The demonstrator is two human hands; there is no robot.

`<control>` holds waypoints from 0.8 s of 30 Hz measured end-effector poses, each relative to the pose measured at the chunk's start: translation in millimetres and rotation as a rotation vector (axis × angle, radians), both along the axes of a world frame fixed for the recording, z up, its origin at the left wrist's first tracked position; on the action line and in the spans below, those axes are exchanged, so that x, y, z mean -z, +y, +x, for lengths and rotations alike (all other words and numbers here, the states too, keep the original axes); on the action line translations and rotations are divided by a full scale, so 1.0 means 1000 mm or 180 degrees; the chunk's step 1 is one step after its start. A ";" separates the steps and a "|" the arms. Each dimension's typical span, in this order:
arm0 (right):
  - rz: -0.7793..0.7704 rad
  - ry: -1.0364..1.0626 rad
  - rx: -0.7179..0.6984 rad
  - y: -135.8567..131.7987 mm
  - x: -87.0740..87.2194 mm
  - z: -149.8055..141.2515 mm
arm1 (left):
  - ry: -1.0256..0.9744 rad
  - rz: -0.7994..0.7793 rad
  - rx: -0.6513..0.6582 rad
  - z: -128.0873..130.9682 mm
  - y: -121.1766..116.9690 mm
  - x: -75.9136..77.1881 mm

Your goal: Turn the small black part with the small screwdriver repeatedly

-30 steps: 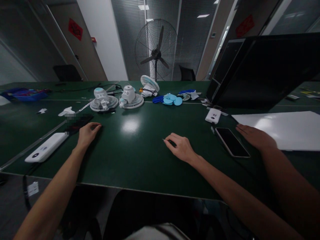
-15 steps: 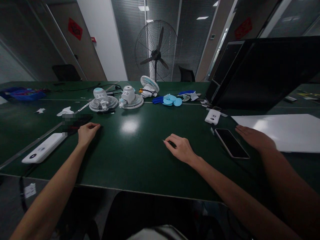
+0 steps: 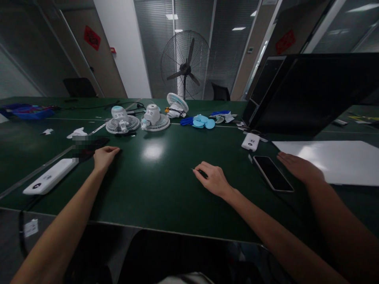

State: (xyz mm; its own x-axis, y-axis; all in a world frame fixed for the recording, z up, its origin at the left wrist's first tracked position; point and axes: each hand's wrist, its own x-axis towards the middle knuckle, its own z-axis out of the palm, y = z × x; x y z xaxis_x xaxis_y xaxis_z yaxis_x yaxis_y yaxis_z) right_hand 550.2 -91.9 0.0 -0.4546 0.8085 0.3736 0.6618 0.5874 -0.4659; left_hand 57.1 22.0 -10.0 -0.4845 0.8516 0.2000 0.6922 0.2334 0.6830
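My left hand (image 3: 103, 159) rests on the green table at the left, thumb and fingertips pinched together. What lies in that pinch, if anything, is too small to make out. Beside it are a dark object, partly blurred out, and a long white device (image 3: 50, 176) with a cable. My right hand (image 3: 212, 179) is closed near the table's middle, its fingers curled. A tiny pale, thin tip (image 3: 192, 169) pokes out from its thumb and forefinger; its kind does not show. Further right lies a phone (image 3: 273, 173).
Small white fans (image 3: 156, 119) stand at the back, near light blue fan blades (image 3: 203, 121). A small white device (image 3: 250, 142) sits before a large black screen (image 3: 314, 94). Another person's hand (image 3: 302, 167) lies by a white board (image 3: 349, 161). A blue tray (image 3: 34, 113) is far left.
The view has tilted up slightly, so the table's things sit a little lower in the picture. My right hand's fingers have closed slightly; my left hand keeps its pinch.
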 end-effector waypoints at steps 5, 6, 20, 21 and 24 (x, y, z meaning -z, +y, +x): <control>0.0104 -0.0076 0.0092 0.000 0.000 -0.001 | 0.0785 0.0172 0.0261 0.017 -0.005 0.006; 0.0112 -0.0082 0.0090 0.000 -0.001 -0.001 | 0.1036 0.0175 0.0336 0.019 -0.006 0.007; -0.0022 -0.0094 -0.0002 0.000 -0.002 0.001 | -0.0417 -0.0163 0.0308 -0.004 0.005 0.009; -0.0031 -0.0086 0.0002 0.000 -0.002 0.001 | -0.0458 -0.0236 0.0499 0.002 0.004 0.007; -0.0127 -0.0048 -0.0011 0.000 -0.002 0.000 | -0.0482 -0.0445 0.1441 0.045 -0.007 -0.003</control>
State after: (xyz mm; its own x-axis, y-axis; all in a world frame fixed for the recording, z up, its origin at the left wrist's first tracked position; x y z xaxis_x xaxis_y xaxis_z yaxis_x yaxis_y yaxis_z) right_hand 550.3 -92.2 2.2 -0.4627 0.8211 0.3342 0.6669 0.5708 -0.4790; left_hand 102.1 14.6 -7.0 -0.0747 0.9969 0.0249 0.6407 0.0289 0.7673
